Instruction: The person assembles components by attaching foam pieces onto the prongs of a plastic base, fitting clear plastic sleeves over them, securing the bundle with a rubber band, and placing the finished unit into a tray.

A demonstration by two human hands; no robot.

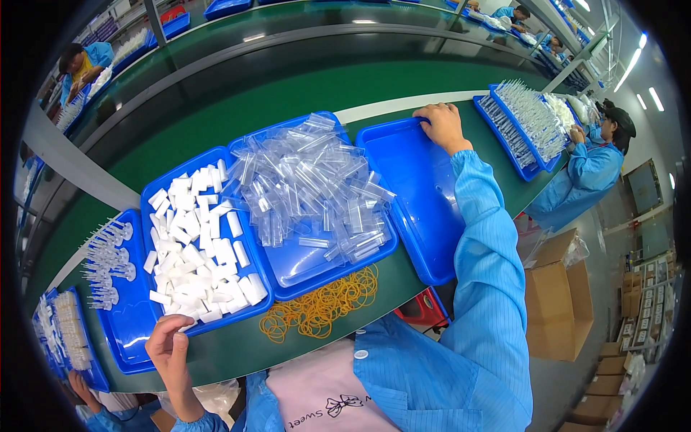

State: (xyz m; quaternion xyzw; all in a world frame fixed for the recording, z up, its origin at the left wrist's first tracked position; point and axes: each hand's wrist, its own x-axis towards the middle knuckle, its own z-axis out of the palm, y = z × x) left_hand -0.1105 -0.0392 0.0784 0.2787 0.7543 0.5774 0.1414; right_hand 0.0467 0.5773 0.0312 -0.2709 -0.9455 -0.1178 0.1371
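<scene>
My right hand (443,126) is closed over the far rim of a blue tray (425,209) with a bare bottom, thumb on the inner side. My left hand (171,351) is at the near left corner of another blue tray (265,297), which is heaped with short white cylindrical pieces (193,248). Its fingers are curled in a pinch, and a bit of white shows at the fingertips, seemingly one such piece. Between these trays stands a third blue tray (302,289) piled with clear plastic sleeves (309,183). Yellow rubber bands (320,302) lie loose in front of it.
At the left, a blue tray (133,335) holds clear spiky plastic parts (108,263). Stacked trays of similar parts (522,122) stand at the right, beside a co-worker in blue (586,169). An open cardboard box (558,306) sits at the lower right. A metal post (79,162) rises at the left.
</scene>
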